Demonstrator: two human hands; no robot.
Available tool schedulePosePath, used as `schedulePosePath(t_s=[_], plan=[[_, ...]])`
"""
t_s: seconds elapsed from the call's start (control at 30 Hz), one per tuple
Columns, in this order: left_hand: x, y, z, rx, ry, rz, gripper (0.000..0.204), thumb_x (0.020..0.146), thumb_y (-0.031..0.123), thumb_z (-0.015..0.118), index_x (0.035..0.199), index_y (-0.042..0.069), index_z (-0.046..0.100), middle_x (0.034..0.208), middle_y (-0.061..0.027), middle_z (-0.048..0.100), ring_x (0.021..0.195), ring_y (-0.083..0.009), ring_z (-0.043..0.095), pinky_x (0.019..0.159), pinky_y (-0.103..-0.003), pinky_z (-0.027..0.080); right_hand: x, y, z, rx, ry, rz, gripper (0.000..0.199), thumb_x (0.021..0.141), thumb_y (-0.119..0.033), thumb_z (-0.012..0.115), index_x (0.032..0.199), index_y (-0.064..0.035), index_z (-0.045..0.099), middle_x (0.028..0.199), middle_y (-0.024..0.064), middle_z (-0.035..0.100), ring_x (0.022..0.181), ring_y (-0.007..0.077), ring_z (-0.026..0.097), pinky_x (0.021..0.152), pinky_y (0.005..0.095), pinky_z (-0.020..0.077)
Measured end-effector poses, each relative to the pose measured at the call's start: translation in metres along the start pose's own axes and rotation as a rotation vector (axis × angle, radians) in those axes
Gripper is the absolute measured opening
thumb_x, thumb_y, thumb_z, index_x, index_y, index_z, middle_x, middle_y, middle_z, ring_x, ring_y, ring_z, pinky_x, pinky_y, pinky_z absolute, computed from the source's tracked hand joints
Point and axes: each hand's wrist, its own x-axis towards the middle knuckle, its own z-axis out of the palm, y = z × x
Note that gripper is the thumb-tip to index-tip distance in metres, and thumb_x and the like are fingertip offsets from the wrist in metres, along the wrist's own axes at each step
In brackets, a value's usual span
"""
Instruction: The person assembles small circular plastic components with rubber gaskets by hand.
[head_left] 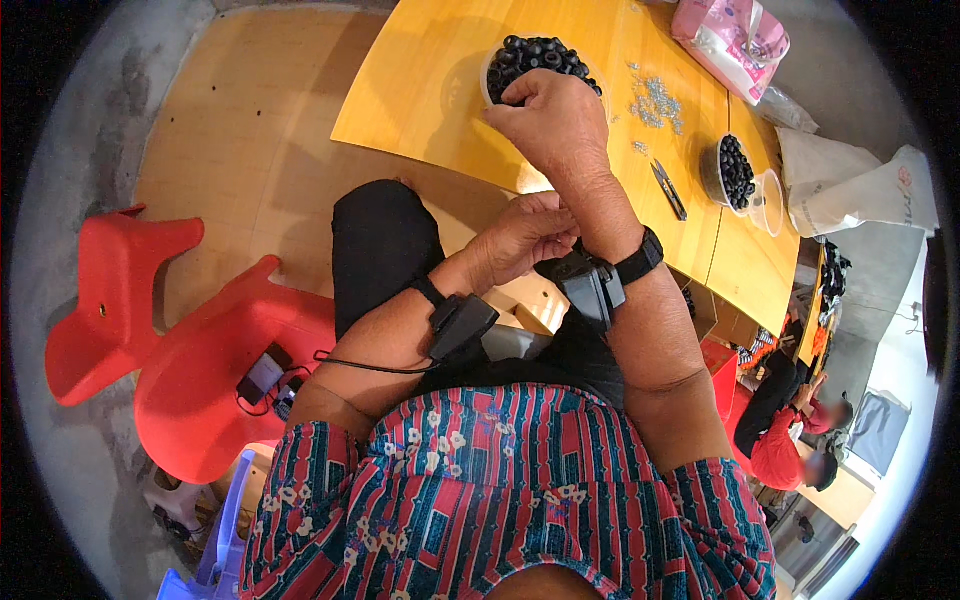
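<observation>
Overhead, the right hand (550, 120) dips curled fingers into a bowl of black rings (535, 60) at twelve o'clock on the yellow worktop (420, 90); the left hand (525, 238) is loosely closed, contents unclear, above bare concrete floor (110, 150).

Yellow table (440, 90): bowl (492, 72), screws (655, 100), pliers (669, 189).

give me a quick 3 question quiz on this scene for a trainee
1. True or false: the right hand reaches into the bowl of black rings.
2. What lies on the table between the two bowls? A) small silver parts B) red blocks C) coins
3. Where is the left hand, over the table or down near the lap?

Key
1. True
2. A
3. Down near the lap, loosely curled; whether it holds anything cannot be told. The second bowl also holds black rings.
</observation>
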Motion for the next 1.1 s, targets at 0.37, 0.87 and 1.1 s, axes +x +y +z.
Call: schedulePosePath(t_s=[0.37, 0.87, 1.1], plan=[[0.003, 0.0, 0.003, 0.049, 0.022, -0.014, 0.028, 0.083, 0.03, 0.064, 0.098, 0.007, 0.06, 0.089, 0.0046, 0.06, 0.075, -0.0006, 0.054, 0.07, -0.014, 0.046, 0.002, 0.001, 0.002, -0.044, 0.029, -0.039, 0.022, 0.062, -0.025, 0.067, 0.076, -0.0081, 0.068, 0.07, 0.0113, 0.065, 0.068, 0.0267, 0.063, 0.066, 0.0333, 0.0509], [0.005, 0.002, 0.005, 0.015, 0.087, -0.036, 0.022, 0.084, 0.025, 0.063, 0.095, 0.007, 0.058, 0.081, 0.0026, 0.058, 0.07, -0.0033, 0.054, 0.064, -0.018, 0.05, -0.005, 0.012, -0.003, 0.044, 0.004, -0.152, 0.028, 0.061, -0.021, 0.074, 0.082, -0.0034, 0.066, 0.065, 0.0086, 0.063, 0.06, 0.0205, 0.062, 0.059, 0.0299, 0.049], [0.004, 0.003, 0.001, -0.015, 0.016, -0.042, 0.017, 0.085, 0.023, 0.062, 0.091, 0.008, 0.057, 0.078, 0.0032, 0.057, 0.069, -0.0038, 0.054, 0.062, -0.019, 0.05, -0.005, 0.017, -0.004, 0.14, -0.043, -0.088, 0.021, 0.062, -0.019, 0.073, 0.079, -0.0077, 0.069, 0.069, 0.0103, 0.064, 0.068, 0.0268, 0.063, 0.066, 0.0346, 0.0501]])
